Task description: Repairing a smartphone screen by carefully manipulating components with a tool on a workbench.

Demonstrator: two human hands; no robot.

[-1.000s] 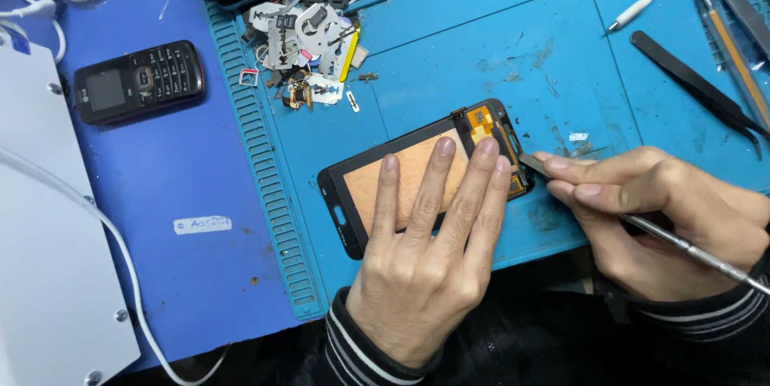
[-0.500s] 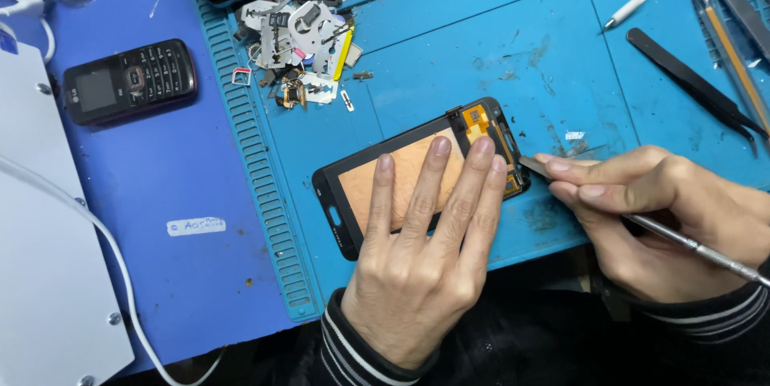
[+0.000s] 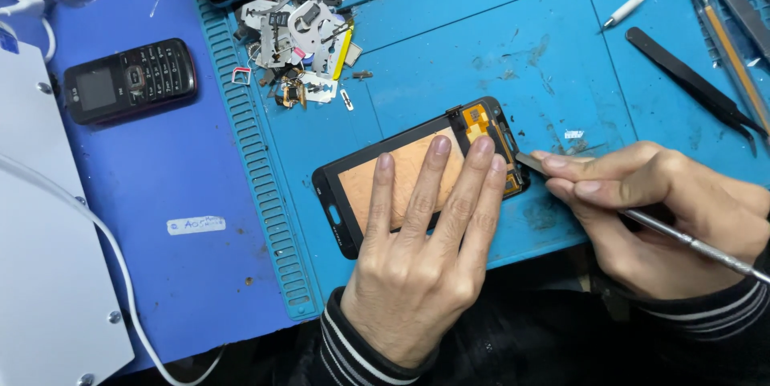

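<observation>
Far left: a white device case (image 3: 36, 233) with a white cable (image 3: 120, 274) fills the left edge of the frame, lying on the blue tabletop (image 3: 184, 185).
Upper left: a black keypad phone (image 3: 130, 81) lies well apart from both of your hands.
Upper centre: a heap of small metal parts (image 3: 301, 41) sits on the teal repair mat (image 3: 417, 57), above the work.
Centre: the phone screen assembly (image 3: 417, 173) lies back-side up on the mat, its long axis running from lower left to upper right of the frame.
Left hand (image 3: 421, 266): you press it flat and open on the copper-coloured back, fingers (image 3: 437, 185) spread toward the upper right. It grips nothing; it only pins the panel down.
Orange flex cable (image 3: 477, 121): it sits at the assembly's upper-right end, just past your left fingertips.
Right hand (image 3: 658, 209): it is closed in a pen-like pinch on a thin metal spudger (image 3: 690, 241).
Key relation: the spudger's flat tip touches the assembly's right-hand short edge, just left of your right hand. Your right hand is the nearer one to that end.
Far right: black tweezers (image 3: 690, 85) lie apart in the upper right.
</observation>
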